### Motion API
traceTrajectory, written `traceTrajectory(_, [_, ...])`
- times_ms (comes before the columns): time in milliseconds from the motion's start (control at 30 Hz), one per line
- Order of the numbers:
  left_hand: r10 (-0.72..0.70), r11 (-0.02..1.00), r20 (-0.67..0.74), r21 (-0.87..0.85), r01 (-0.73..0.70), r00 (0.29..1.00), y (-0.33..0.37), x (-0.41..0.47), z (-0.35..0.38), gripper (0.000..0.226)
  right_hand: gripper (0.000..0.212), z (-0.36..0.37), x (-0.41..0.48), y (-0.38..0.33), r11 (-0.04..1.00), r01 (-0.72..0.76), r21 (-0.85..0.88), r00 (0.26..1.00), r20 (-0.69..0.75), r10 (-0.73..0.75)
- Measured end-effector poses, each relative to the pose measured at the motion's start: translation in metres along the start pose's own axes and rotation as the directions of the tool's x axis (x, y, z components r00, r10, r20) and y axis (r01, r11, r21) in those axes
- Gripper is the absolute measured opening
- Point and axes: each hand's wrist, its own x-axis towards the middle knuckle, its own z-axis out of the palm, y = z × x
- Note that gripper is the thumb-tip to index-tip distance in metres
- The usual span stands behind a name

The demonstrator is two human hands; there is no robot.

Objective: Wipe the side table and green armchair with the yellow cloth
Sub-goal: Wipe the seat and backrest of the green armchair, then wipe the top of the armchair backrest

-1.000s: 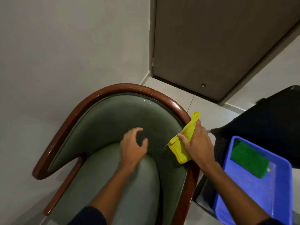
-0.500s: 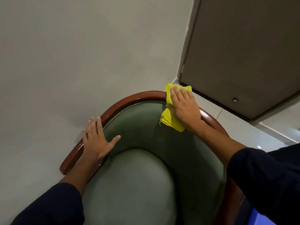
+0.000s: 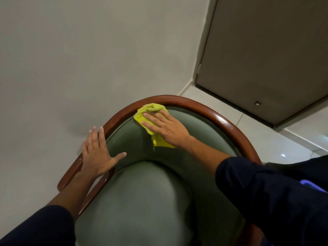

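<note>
The green armchair (image 3: pixel 142 201) fills the lower middle, with a curved brown wooden rim (image 3: pixel 221 119) around its padded back. My right hand (image 3: pixel 165 127) lies flat on the yellow cloth (image 3: pixel 150 110), pressing it against the upper inside of the backrest, just under the rim. My left hand (image 3: pixel 97 153) rests flat with fingers spread on the left arm of the rim, holding nothing. The side table is not in view.
A grey wall (image 3: pixel 71 59) stands close behind and left of the chair. A brown door (image 3: pixel 266 50) is at the upper right above pale floor tiles (image 3: pixel 257 135). A sliver of a blue tray (image 3: pixel 312 186) shows at the right edge.
My right hand has slid the yellow cloth leftward along the top of the backrest, from the right side of the rim toward the middle. My left hand has moved from the seat onto the left armrest.
</note>
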Motion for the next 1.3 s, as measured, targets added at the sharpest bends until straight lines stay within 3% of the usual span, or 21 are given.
traceTrajectory(133, [-0.05, 0.999, -0.02, -0.01, 0.05, 0.999, -0.018, -0.026, -0.024, 0.13, 0.061, -0.043, -0.053, -0.018, 0.933, -0.342, 0.115, 0.939, -0.005, 0.345])
traceTrajectory(200, [-0.073, 0.997, -0.003, -0.005, 0.073, 0.997, -0.027, -0.023, -0.023, 0.127, 0.06, -0.047, -0.079, -0.03, 0.844, -0.496, 0.203, 0.863, 0.005, 0.505])
traceTrajectory(300, [-0.135, 0.99, 0.13, -0.026, 0.139, 0.982, -0.035, -0.021, -0.017, 0.124, 0.057, -0.048, -0.13, -0.057, 0.669, -0.695, 0.265, 0.71, 0.1, 0.697])
traceTrajectory(367, [-0.148, 0.989, 0.168, 0.013, 0.148, 0.975, -0.028, -0.03, -0.012, 0.121, 0.056, -0.049, -0.157, -0.074, 0.497, -0.786, 0.368, 0.587, 0.19, 0.787])
traceTrajectory(433, [-0.076, 0.996, 0.103, 0.06, 0.07, 0.992, -0.005, -0.047, 0.0, 0.117, 0.049, -0.047, -0.174, -0.084, 0.224, -0.82, 0.527, 0.432, 0.312, 0.846])
traceTrajectory(500, [-0.02, 0.999, 0.081, -0.028, 0.023, 0.997, 0.034, -0.084, 0.002, 0.104, 0.033, -0.057, -0.187, -0.091, -0.054, -0.755, 0.653, 0.303, 0.421, 0.855])
traceTrajectory(533, [-0.039, 0.988, 0.137, -0.145, 0.059, 0.99, 0.055, -0.109, -0.007, 0.094, 0.028, -0.07, -0.194, -0.098, -0.166, -0.687, 0.707, 0.277, 0.467, 0.84])
traceTrajectory(600, [-0.079, 0.848, 0.424, -0.448, 0.285, 0.902, 0.098, -0.149, -0.026, 0.083, 0.032, -0.089, -0.198, -0.112, -0.384, -0.459, 0.801, 0.315, 0.551, 0.773])
traceTrajectory(667, [-0.029, 0.607, 0.624, -0.609, 0.51, 0.781, 0.129, -0.184, -0.046, 0.081, 0.035, -0.109, -0.198, -0.133, -0.552, -0.256, 0.794, 0.38, 0.608, 0.697])
traceTrajectory(700, [0.002, 0.509, 0.654, -0.652, 0.563, 0.756, 0.14, -0.2, -0.054, 0.076, 0.035, -0.118, -0.2, -0.145, -0.599, -0.201, 0.775, 0.404, 0.622, 0.671])
traceTrajectory(767, [0.044, 0.414, 0.594, -0.742, 0.526, 0.803, 0.152, -0.228, -0.067, 0.063, 0.035, -0.135, -0.206, -0.169, -0.645, -0.127, 0.753, 0.442, 0.626, 0.643])
traceTrajectory(867, [0.097, 0.392, 0.415, -0.851, 0.349, 0.904, 0.167, -0.268, -0.082, 0.037, 0.038, -0.156, -0.23, -0.203, -0.749, -0.056, 0.661, 0.45, 0.686, 0.572])
traceTrajectory(967, [0.117, 0.354, 0.306, -0.902, 0.249, 0.945, 0.187, -0.301, -0.093, 0.029, 0.048, -0.164, -0.269, -0.221, -0.869, 0.023, 0.494, 0.463, 0.765, 0.447])
traceTrajectory(1100, [0.252, 0.349, 0.273, -0.92, 0.175, 0.928, 0.225, -0.332, -0.103, 0.02, 0.06, -0.163, -0.333, -0.229, -0.902, 0.07, 0.425, 0.358, 0.834, 0.421])
traceTrajectory(1200, [0.315, 0.308, 0.341, -0.919, 0.245, 0.886, 0.257, -0.346, -0.098, 0.02, 0.072, -0.151, -0.386, -0.23, -0.916, 0.081, 0.393, 0.275, 0.875, 0.4])
traceTrajectory(1300, [0.337, 0.302, 0.413, -0.898, 0.318, 0.846, 0.29, -0.352, -0.078, 0.015, 0.076, -0.133, -0.442, -0.23, -0.955, 0.114, 0.274, 0.346, 0.89, 0.297])
